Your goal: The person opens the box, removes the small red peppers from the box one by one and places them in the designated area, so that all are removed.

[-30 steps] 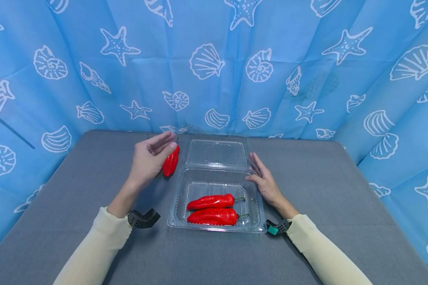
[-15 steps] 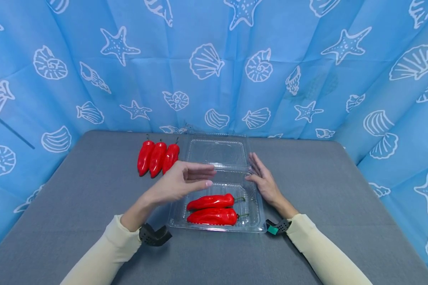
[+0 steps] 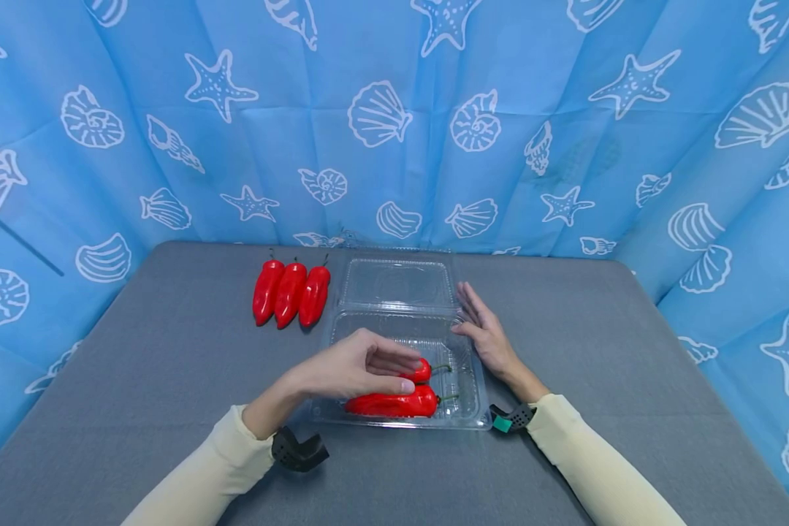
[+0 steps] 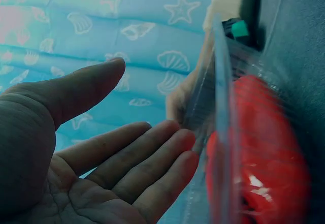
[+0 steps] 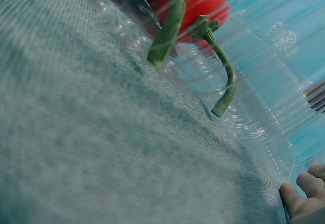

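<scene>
My left hand [image 3: 361, 365] hovers over a clear plastic clamshell container [image 3: 481, 391], thumb and fingers apart, holding nothing. Beneath it lie two red peppers: the near pepper [image 3: 375, 406] and the far pepper [image 3: 422, 371], which the hand partly covers. Both point their green stems to the right. In the left wrist view the fingers [image 4: 157, 158] are straight beside the container wall, with a red pepper [image 4: 269, 158] behind the plastic. My right hand [image 3: 488, 340] rests against the container's right side, fingers extended and thumb at the rim.
Three more red peppers [image 3: 290, 294] lie side by side on the grey cloth-covered table [image 3: 191, 365], left of the container. The clear lid [image 3: 397, 283] is folded back toward the blue shell-patterned curtain [image 3: 342, 146].
My left hand has moved from beside the three loose peppers, right and nearer, to above the peppers in the container. My right hand has stayed at the container's right side.
</scene>
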The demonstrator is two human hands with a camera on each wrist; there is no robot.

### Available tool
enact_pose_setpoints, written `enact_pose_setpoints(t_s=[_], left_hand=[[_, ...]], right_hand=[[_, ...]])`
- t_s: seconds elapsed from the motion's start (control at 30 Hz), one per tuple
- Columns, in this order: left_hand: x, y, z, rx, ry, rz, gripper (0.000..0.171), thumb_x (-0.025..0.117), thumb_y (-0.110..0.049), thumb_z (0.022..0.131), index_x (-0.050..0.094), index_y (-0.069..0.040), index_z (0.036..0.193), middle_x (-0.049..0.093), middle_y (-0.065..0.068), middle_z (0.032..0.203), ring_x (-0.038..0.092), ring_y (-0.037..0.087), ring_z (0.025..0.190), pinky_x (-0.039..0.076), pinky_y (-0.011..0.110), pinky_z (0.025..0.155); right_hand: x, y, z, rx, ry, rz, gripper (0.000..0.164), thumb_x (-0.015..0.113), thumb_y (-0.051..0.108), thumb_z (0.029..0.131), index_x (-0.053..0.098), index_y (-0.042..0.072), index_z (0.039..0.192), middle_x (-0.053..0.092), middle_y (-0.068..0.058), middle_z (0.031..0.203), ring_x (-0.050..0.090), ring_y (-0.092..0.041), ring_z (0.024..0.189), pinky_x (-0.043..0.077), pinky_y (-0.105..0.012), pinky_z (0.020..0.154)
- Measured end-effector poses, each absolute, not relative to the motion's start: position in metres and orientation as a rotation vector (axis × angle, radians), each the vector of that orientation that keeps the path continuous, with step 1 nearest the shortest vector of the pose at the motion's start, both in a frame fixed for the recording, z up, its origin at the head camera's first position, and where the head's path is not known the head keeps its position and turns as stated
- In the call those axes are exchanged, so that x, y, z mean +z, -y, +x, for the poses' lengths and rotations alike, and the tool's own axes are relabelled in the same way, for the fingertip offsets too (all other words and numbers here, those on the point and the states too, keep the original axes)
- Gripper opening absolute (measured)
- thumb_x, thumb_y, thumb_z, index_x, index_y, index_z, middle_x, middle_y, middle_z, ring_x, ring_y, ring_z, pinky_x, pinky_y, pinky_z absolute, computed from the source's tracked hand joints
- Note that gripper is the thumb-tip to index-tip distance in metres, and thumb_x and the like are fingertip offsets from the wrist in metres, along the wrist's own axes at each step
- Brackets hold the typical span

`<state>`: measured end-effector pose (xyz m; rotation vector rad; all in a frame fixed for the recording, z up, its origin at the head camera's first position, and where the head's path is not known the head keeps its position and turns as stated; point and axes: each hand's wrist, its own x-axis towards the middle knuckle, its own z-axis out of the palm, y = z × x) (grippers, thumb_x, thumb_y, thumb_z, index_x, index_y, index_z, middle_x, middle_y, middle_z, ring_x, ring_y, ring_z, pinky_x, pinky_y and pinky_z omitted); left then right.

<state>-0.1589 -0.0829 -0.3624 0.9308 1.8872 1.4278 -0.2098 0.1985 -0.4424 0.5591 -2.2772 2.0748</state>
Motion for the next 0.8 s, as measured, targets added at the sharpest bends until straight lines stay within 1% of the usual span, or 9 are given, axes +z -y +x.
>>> enact_pose_setpoints(t_s=[0.07, 0.27, 0.4, 0.6, 0.67, 0.8], left_hand=[[-0.366, 0.082, -0.159, 1.406, -1.864, 0.936, 0.051, 0.069, -0.012, 0.096, 0.055, 0.005, 0.142, 0.063, 0.019, 0.136, 0.062, 0.031, 0.124, 0.052, 0.028, 0.100], [-0.373, 0.079, -0.159, 1.346, -1.832, 0.924, 0.051, 0.071, -0.011, 0.094, 0.056, 0.006, 0.140, 0.065, 0.016, 0.133, 0.065, 0.021, 0.119, 0.051, 0.026, 0.099], [-0.373, 0.079, -0.159, 1.342, -1.830, 0.917, 0.052, 0.071, -0.010, 0.094, 0.056, 0.006, 0.140, 0.065, 0.016, 0.133, 0.065, 0.020, 0.119, 0.052, 0.027, 0.099], [-0.373, 0.079, -0.159, 1.326, -1.857, 0.883, 0.052, 0.073, -0.010, 0.092, 0.057, 0.005, 0.140, 0.065, 0.015, 0.133, 0.066, 0.020, 0.117, 0.052, 0.027, 0.098], [-0.374, 0.079, -0.159, 1.317, -1.867, 0.879, 0.053, 0.073, -0.010, 0.092, 0.057, 0.004, 0.140, 0.065, 0.015, 0.133, 0.066, 0.020, 0.117, 0.052, 0.028, 0.099], [-0.376, 0.078, -0.160, 1.296, -1.893, 0.877, 0.055, 0.074, -0.011, 0.092, 0.056, 0.004, 0.141, 0.066, 0.013, 0.133, 0.065, 0.020, 0.119, 0.052, 0.030, 0.100]], right_hand=[[-0.442, -0.198, -0.210, 2.074, 2.276, 0.562, 0.081, 0.050, -0.016, 0.089, 0.007, -0.011, 0.157, 0.011, -0.028, 0.164, 0.016, -0.044, 0.151, 0.032, -0.032, 0.117], [-0.443, -0.198, -0.209, 2.068, 2.277, 0.569, 0.081, 0.049, -0.017, 0.088, 0.005, -0.012, 0.156, 0.011, -0.029, 0.164, 0.015, -0.045, 0.151, 0.039, -0.020, 0.109], [-0.443, -0.198, -0.210, 2.072, 2.267, 0.575, 0.081, 0.048, -0.018, 0.087, 0.005, -0.013, 0.156, 0.011, -0.030, 0.164, 0.015, -0.046, 0.150, 0.041, -0.019, 0.107], [-0.444, -0.198, -0.210, 2.067, 2.259, 0.567, 0.083, 0.050, -0.018, 0.085, 0.007, -0.013, 0.156, 0.012, -0.030, 0.163, 0.015, -0.046, 0.150, 0.036, -0.019, 0.111], [-0.444, -0.198, -0.210, 2.067, 2.257, 0.563, 0.083, 0.050, -0.019, 0.085, 0.007, -0.013, 0.156, 0.012, -0.030, 0.163, 0.016, -0.046, 0.150, 0.035, -0.018, 0.111], [-0.444, -0.198, -0.210, 2.087, 2.243, 0.569, 0.082, 0.048, -0.019, 0.085, 0.007, -0.014, 0.155, 0.012, -0.031, 0.163, 0.015, -0.047, 0.150, 0.043, -0.015, 0.102]])
